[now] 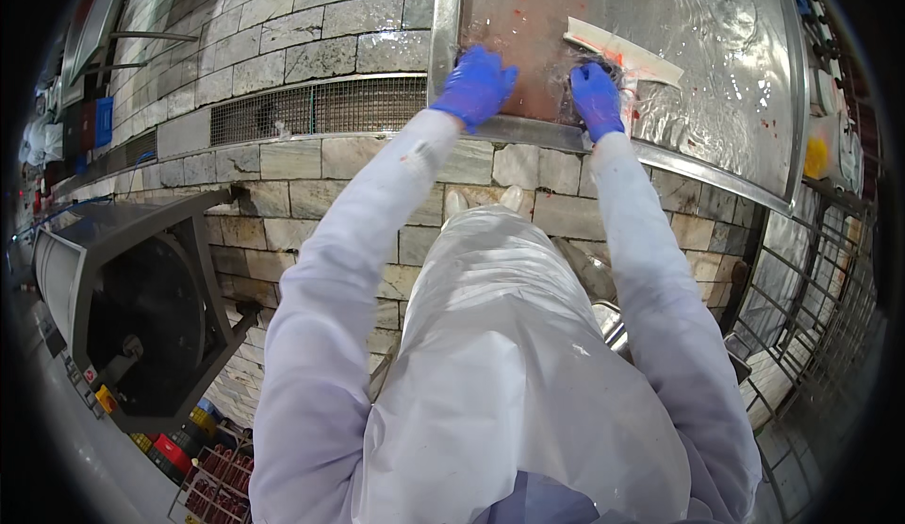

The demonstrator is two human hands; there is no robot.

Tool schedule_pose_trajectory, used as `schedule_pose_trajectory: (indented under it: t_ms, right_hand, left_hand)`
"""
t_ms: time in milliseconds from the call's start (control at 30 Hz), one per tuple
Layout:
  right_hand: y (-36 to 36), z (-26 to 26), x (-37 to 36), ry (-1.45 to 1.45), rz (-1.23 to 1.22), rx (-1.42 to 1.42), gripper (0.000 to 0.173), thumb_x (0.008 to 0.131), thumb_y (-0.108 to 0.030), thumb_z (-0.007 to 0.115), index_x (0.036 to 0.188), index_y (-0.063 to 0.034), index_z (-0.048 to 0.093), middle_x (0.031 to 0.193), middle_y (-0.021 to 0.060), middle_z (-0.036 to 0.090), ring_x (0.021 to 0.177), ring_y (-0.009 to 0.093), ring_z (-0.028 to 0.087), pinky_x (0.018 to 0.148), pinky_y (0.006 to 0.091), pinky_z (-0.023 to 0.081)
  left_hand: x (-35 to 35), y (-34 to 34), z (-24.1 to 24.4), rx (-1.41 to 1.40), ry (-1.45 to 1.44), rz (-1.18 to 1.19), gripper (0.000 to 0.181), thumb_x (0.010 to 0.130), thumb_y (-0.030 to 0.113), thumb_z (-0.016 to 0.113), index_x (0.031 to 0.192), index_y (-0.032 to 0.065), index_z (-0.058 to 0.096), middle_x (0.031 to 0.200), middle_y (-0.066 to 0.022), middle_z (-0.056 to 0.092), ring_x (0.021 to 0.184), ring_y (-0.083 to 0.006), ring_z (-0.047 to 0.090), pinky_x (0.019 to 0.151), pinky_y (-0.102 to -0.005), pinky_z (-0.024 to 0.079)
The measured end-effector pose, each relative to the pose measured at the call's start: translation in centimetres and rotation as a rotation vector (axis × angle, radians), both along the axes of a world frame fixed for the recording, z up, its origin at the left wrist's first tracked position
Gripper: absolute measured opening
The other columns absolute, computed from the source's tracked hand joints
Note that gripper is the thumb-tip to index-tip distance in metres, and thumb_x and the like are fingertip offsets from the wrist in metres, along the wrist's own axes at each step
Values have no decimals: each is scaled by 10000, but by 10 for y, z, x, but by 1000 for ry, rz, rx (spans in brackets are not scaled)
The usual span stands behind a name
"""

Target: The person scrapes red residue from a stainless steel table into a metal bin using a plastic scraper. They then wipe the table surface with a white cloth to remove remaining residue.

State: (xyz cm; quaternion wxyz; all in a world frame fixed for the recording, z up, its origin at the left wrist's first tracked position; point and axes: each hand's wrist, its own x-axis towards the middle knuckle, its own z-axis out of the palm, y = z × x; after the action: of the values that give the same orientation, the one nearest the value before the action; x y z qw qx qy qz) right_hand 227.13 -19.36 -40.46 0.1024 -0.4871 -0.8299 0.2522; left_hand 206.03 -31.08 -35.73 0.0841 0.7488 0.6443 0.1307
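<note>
A wet stainless steel table (721,22) stands before me, with a film of water and small red bits on it. My left hand (479,86), in a blue glove, is curled over the table's near left corner; its fingertips are hidden. To its right, my right hand (597,98), also blue-gloved, is curled low over the tabletop near the front rim. Clear, wet-looking material shows around its fingers, but the grip is hidden. Just beyond lies a long white strip (654,66) with red smears, slanting across the table. A narrow pale piece (627,103) runs from it beside my right hand.
A floor drain grate (339,105) borders the table's left side. At left stands a steel machine with a dark round opening (145,319). A wire rack cart (799,312) is at right. Lower left, a rack (215,481) holds dark red pieces near coloured crates (173,452).
</note>
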Motion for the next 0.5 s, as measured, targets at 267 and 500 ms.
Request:
schedule_pose_trajectory:
  t_ms: [267,500]
  right_hand:
    - [-75,113,19,788,71,-1707,383,956,-278,498,1141,42,594,1073,147,655,979,250,634,869,368,494]
    - [-187,201,109,92,1093,-991,526,1003,-411,340,1446,-130,324,1486,91,284,1380,267,220,1114,427,197]
  left_hand:
    - [15,-35,102,-904,-1113,103,352,960,305,457,1054,17,636,987,-154,666,898,-275,652,812,-379,498]
    - [51,-232,150,-990,-1000,-473,554,992,457,360,1480,216,259,1565,-26,156,1447,-239,69,1137,-490,24]
